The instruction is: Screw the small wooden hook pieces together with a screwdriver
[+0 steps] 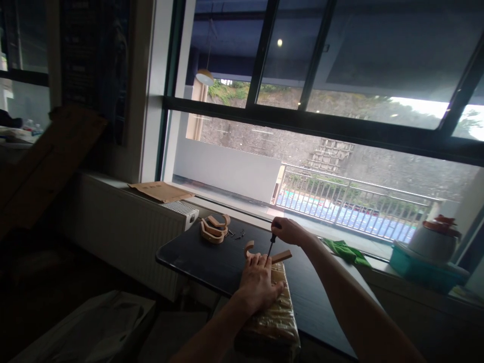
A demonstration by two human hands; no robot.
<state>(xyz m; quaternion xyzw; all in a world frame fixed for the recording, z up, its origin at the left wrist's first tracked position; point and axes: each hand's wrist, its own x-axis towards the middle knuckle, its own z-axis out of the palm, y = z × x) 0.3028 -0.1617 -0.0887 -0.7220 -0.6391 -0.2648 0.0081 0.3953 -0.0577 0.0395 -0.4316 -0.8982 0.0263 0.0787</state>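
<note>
My left hand (pixel 259 283) lies flat, fingers stretched, on a plastic-wrapped wooden block (pixel 275 317) and presses a curved wooden hook piece (pixel 250 248) at its far end. My right hand (pixel 290 232) is closed round the handle of a screwdriver (pixel 272 245), held upright with its tip down on the wooden piece beside a short wooden strip (pixel 282 256). All of this rests on a dark tabletop (pixel 212 259).
More curved wooden hooks (pixel 214 228) and small dark screws (pixel 237 233) lie at the table's far left. A white radiator (pixel 181 209) with cardboard on top stands by the window. A green cloth (pixel 346 251) and a teal container (pixel 427 264) sit on the sill at right.
</note>
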